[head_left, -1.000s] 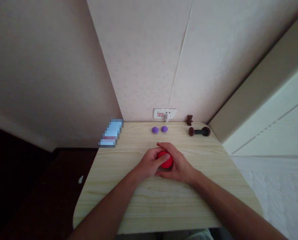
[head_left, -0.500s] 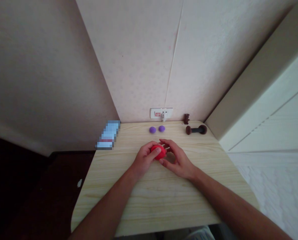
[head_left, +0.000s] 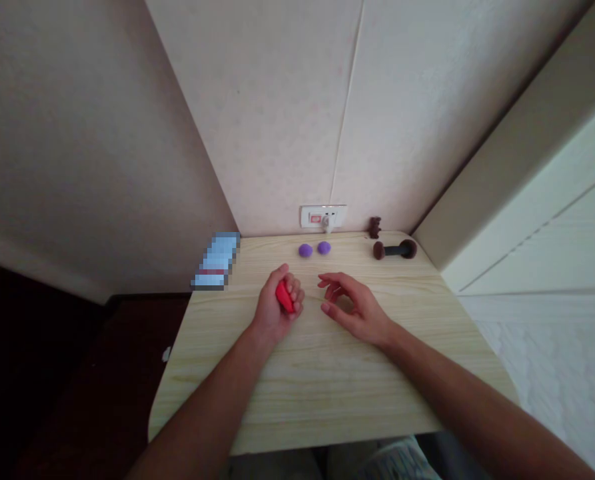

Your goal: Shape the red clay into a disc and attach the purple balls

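Observation:
My left hand [head_left: 278,303] is closed with its palm turned up and the fingers curled round a red lump [head_left: 286,297] that looks like soft modelling clay. Part of the lump is hidden under the fingers. To the right, my right hand [head_left: 350,307] hovers low over the table, curved, with thumb and fingers apart and nothing between them. A gap separates the two hands. Beyond them, near the wall, lie two small purple lumps [head_left: 306,251] side by side.
A brown and black dumbbell-shaped piece [head_left: 395,250] lies at the back right of the wooden table [head_left: 317,393], with a small dark brown figure [head_left: 375,227] behind it. A blurred phone-like slab [head_left: 217,261] rests at the left edge. A plug sits in the wall socket [head_left: 323,217].
My left hand has drawn left, away from the right, and turned palm up, its fingers now curled over the red lump. My right hand has stayed nearly in place, no longer beside the lump.

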### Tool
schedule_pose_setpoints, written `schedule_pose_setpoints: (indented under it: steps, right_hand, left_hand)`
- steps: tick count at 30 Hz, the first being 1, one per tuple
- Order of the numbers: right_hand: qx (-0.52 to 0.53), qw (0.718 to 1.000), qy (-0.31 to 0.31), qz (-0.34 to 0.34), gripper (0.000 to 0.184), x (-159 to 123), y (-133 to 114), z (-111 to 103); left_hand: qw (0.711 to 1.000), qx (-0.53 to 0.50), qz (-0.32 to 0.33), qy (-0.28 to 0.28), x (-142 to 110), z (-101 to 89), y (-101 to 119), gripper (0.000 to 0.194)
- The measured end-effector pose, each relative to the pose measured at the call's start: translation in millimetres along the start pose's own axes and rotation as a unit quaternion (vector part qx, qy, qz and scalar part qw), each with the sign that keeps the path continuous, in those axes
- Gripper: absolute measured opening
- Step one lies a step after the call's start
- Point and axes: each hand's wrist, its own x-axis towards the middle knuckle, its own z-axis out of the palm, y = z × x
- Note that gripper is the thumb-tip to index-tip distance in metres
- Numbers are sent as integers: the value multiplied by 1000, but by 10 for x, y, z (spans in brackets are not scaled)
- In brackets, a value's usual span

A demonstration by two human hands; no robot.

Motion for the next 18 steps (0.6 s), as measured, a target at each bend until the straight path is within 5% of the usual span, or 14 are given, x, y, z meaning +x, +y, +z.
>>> schedule_pose_setpoints:
  steps: [18]
  right_hand:
    - [-12,999,-8,36,31,6,8,-1]
  left_hand:
    - [995,-62,-35,-62,-21,-121,53,51]
